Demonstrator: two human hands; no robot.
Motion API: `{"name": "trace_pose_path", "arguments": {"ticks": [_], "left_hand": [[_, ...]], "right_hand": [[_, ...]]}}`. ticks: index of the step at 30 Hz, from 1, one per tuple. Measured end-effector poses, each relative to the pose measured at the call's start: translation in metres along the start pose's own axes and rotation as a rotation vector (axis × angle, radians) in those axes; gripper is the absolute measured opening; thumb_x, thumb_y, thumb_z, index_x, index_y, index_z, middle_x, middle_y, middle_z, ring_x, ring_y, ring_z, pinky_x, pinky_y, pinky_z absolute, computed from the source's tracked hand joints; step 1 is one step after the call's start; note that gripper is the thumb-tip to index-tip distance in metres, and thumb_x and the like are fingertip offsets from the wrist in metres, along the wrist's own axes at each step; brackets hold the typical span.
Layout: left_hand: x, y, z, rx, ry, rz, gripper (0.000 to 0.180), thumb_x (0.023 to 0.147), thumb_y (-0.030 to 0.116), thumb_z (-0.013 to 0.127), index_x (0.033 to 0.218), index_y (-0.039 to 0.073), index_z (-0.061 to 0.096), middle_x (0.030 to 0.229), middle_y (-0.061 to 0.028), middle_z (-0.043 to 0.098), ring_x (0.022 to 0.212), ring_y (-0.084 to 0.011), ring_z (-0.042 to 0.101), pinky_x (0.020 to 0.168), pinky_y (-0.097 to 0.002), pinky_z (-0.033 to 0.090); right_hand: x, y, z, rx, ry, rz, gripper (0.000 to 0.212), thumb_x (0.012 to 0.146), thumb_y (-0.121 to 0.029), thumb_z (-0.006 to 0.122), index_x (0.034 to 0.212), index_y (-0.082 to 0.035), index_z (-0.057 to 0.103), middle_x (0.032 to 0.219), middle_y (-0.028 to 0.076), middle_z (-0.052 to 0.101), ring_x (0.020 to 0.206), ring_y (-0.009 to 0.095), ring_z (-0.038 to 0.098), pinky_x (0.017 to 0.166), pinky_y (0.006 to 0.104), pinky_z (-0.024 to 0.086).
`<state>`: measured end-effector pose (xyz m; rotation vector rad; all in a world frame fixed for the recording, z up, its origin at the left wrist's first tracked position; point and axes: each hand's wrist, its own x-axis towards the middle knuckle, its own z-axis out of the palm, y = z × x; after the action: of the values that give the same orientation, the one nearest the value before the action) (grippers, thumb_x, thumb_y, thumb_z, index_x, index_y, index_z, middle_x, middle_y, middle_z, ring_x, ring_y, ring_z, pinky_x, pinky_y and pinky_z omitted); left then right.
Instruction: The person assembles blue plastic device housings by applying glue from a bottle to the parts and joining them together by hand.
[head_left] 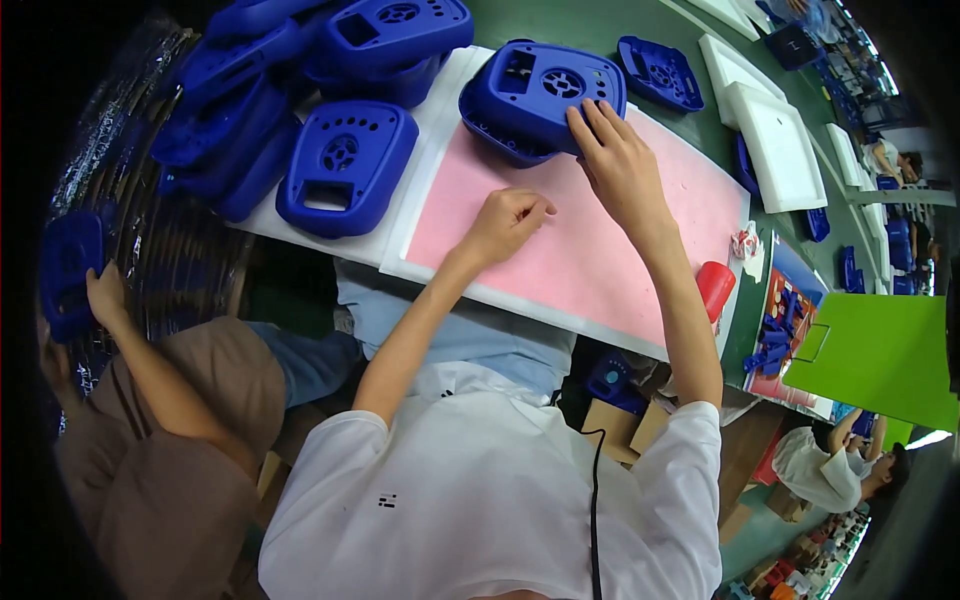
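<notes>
My right hand lies against the near right edge of a blue plastic housing, its fingers over the top face and gripping that edge. The housing has a round grille, a rectangular opening and a row of small holes. It rests tilted on another blue housing part at the far edge of the pink mat. Over the mat, nearer to me, my left hand is closed with fingers curled in; what they hold, if anything, is hidden. To its left, a similar blue housing lies on the white surface.
Stacked blue housings fill the far left. A blue shell lies beyond the mat, near white foam trays. A red cylinder stands at the mat's right edge. At left, a co-worker's hand holds a blue housing.
</notes>
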<state>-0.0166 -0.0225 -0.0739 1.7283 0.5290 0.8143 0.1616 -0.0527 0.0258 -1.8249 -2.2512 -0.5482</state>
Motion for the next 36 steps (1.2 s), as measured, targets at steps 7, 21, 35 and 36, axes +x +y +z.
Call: {"name": "trace_pose_path", "arguments": {"ticks": [7, 21, 35, 36], "left_hand": [[0.0, -0.004, 0.004, 0.021, 0.009, 0.025, 0.017, 0.087, 0.01, 0.057, 0.082, -0.003, 0.068, 0.073, -0.013, 0.064, 0.063, -0.0225, 0.059, 0.06, -0.0314, 0.047], [0.003, -0.003, -0.002, -0.1, -0.073, 0.106, 0.048, 0.087, 0.022, 0.061, 0.127, -0.002, 0.052, 0.101, -0.0086, 0.059, 0.077, -0.012, 0.053, 0.066, -0.0239, 0.045], [0.005, 0.011, 0.0, 0.115, -0.015, 0.155, 0.045, 0.073, -0.002, 0.061, 0.117, 0.002, 0.062, 0.091, -0.0057, 0.057, 0.069, -0.0122, 0.053, 0.062, -0.0239, 0.045], [0.005, 0.011, 0.0, 0.113, -0.027, 0.144, 0.045, 0.072, -0.001, 0.061, 0.117, 0.001, 0.062, 0.094, -0.0068, 0.058, 0.071, -0.0134, 0.055, 0.062, -0.0245, 0.046]], "right_hand": [[-0.003, 0.022, -0.033, 0.095, 0.166, 0.011, 0.047, 0.073, -0.004, 0.07, 0.118, 0.0, 0.058, 0.121, 0.016, 0.061, 0.115, 0.033, 0.057, 0.094, 0.039, 0.049], [-0.199, -0.034, -0.051, 1.444, 0.058, 1.481, 0.026, 0.092, -0.013, 0.051, 0.101, 0.01, 0.057, 0.096, 0.015, 0.062, 0.074, 0.024, 0.066, 0.065, 0.0372, 0.061], [-0.228, 0.078, -0.057, 0.289, -0.546, 1.499, 0.075, 0.073, -0.067, 0.064, 0.082, 0.007, 0.068, 0.07, 0.019, 0.066, 0.056, 0.028, 0.067, 0.058, 0.0345, 0.055], [-0.233, 0.083, -0.058, 0.579, -0.372, 1.554, 0.069, 0.076, -0.062, 0.065, 0.085, 0.007, 0.067, 0.072, 0.016, 0.067, 0.057, 0.025, 0.067, 0.058, 0.0329, 0.056]]}}
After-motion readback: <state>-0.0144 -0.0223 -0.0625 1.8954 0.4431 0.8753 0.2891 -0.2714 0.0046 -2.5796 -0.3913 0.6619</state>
